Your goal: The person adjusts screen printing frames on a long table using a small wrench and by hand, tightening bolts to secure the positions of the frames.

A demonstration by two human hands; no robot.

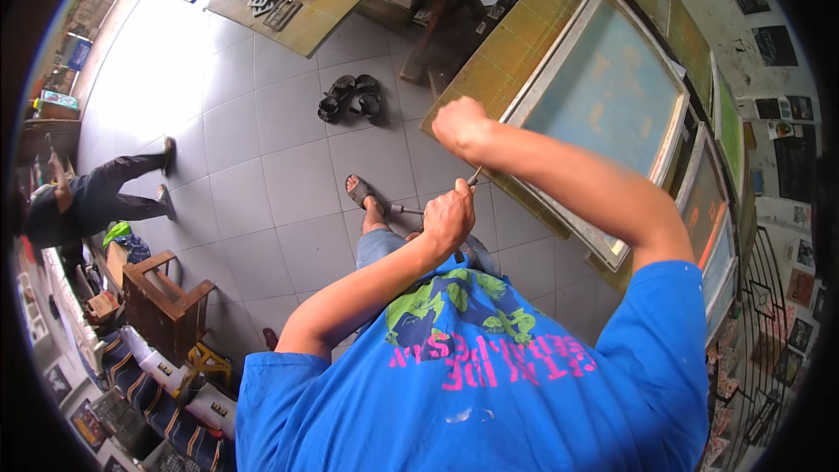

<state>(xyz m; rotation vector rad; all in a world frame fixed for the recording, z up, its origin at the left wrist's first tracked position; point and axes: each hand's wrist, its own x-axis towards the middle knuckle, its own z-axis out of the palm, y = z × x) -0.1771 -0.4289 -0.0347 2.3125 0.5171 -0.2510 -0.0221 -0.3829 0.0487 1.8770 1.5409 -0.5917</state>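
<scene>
My left hand is closed in front of my chest around a slim rod-like tool. A grey end sticks out to the left of the fist, and a thin dark end comes out at its upper right. I cannot make out the tool's exact kind. My right hand is raised farther ahead, closed in a fist with the arm bent. Whatever it may hold is hidden by the fingers. Just right of it stands a pale-framed screen with a blue-grey surface, partly covered by my right forearm.
Yellow-green boards lean behind the screen. Black sandals lie on the grey tiled floor. Metal pieces lie on a tabletop at the far side. To the left are a wooden stool and another person.
</scene>
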